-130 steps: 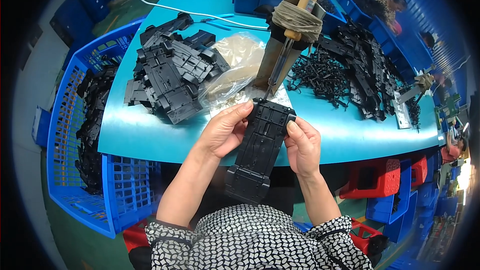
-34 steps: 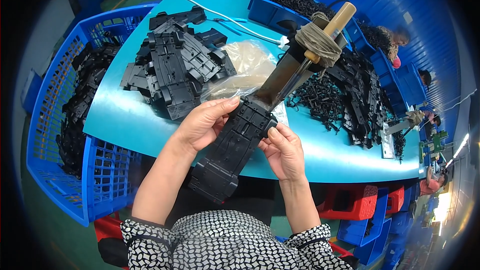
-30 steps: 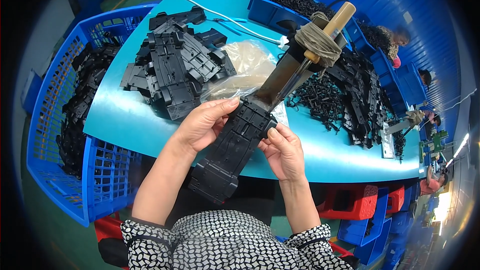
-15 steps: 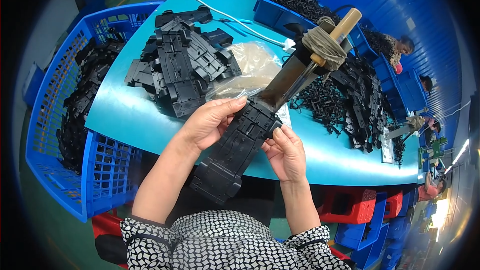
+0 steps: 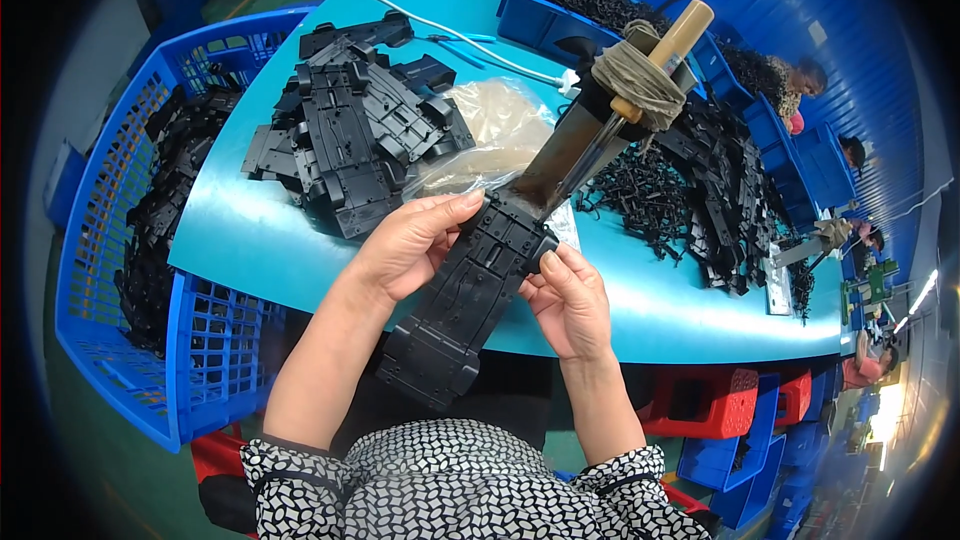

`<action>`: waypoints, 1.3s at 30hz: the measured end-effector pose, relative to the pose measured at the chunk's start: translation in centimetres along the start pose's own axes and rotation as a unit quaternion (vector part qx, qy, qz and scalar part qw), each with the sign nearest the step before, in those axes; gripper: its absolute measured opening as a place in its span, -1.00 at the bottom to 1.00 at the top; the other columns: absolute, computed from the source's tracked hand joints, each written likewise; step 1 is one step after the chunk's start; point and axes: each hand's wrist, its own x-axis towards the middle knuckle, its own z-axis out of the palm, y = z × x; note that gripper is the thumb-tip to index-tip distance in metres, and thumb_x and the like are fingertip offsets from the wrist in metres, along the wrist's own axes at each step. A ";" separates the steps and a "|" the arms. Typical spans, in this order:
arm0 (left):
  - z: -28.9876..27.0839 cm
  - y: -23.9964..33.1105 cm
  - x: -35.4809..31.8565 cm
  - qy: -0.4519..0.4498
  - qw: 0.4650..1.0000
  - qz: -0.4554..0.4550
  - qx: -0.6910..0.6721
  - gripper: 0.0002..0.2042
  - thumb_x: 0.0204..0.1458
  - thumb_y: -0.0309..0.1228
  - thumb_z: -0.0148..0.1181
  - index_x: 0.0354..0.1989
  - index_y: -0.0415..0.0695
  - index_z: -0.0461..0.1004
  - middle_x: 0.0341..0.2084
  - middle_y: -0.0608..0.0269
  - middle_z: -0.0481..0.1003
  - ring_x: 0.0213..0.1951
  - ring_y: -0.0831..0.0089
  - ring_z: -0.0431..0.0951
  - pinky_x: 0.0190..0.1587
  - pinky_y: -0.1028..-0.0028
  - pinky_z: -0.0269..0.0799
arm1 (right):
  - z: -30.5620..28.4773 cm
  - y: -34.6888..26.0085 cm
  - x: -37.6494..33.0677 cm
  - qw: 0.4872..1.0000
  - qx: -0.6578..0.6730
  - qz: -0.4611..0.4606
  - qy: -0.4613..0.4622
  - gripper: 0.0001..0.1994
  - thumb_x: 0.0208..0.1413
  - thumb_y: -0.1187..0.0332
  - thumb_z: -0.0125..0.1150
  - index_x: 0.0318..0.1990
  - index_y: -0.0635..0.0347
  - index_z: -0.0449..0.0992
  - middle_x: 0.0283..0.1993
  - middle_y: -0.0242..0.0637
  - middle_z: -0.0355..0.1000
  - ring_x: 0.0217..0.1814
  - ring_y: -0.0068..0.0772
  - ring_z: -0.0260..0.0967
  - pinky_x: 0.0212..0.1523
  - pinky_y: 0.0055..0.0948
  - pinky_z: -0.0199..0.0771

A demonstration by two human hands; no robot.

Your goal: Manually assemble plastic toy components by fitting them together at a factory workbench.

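At the nine o'clock side a blue mesh basket (image 5: 110, 240) stood against the teal counter (image 5: 640, 310), with black moulded parts lying inside it. On the counter at about eleven o'clock lay a heap of black plastic panels (image 5: 350, 135), and just beside it, toward twelve, a crumpled clear plastic bag (image 5: 490, 130).

The left hand (image 5: 410, 245) came in from seven o'clock and closed on the long black plastic panel (image 5: 470, 305), fingers curled over its upper left edge and the thumb on the face of it. The panel hung tilted in front of the counter's near edge, its upper end toward one o'clock and its lower end toward seven, above the person's patterned sleeves. The right hand (image 5: 570, 300) held the same panel from its four o'clock side, fingertips pressed at the right edge near the top, so the panel ran between the two hands.

From the panel's upper end a dark blade-like tool (image 5: 580, 145) slanted up toward one o'clock, its wooden handle (image 5: 680, 35) wrapped in cloth. Whether its tip touched the panel could not be told. Further right, at two o'clock, a spread of small black parts (image 5: 690, 200) covered the counter.
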 end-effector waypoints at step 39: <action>-0.3 -0.1 -0.3 0.008 0.998 -0.030 0.050 -0.77 0.04 -0.24 0.14 -0.28 -0.15 0.47 -0.49 0.48 0.47 -0.54 0.81 0.38 -0.48 0.75 0.34 | -0.8 0.0 0.6 1.000 -0.001 0.022 -0.002 -0.72 0.08 0.42 0.10 -0.07 0.35 0.37 -0.17 -0.24 0.44 -0.21 -0.52 0.39 -0.17 -0.50 0.40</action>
